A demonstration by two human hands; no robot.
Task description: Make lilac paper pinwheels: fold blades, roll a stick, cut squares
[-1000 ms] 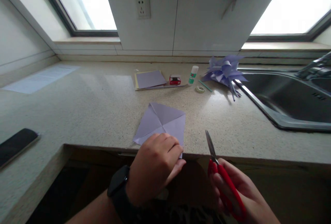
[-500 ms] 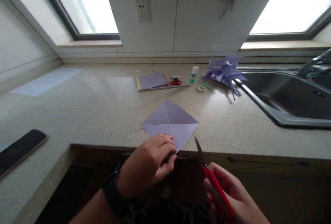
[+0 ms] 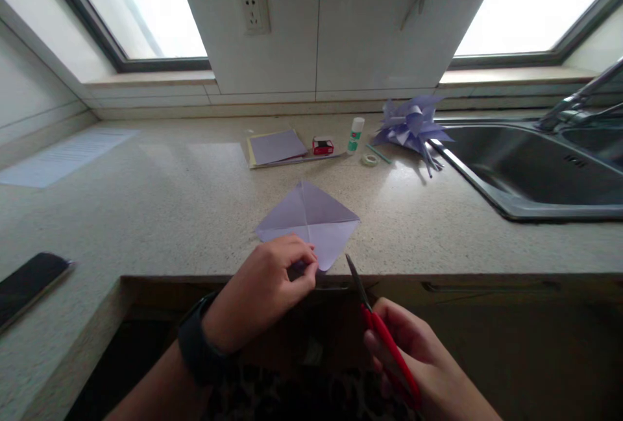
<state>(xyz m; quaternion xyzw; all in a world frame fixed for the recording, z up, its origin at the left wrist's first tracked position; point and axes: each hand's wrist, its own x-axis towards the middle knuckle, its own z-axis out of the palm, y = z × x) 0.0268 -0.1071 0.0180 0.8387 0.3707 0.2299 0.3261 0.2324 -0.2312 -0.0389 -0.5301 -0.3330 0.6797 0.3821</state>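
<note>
While your right hand grips the red scissors, blades shut, your left hand pinches the lilac creased paper square at its 7 o'clock edge, at the countertop lip. It looks light, floppy and easily torn, so hold beside a crease.

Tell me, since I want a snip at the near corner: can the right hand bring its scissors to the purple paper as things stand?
Probably yes. The right hand grips the scissors, tips just short of the purple paper, nothing between. The left hand pinches that corner.
</note>
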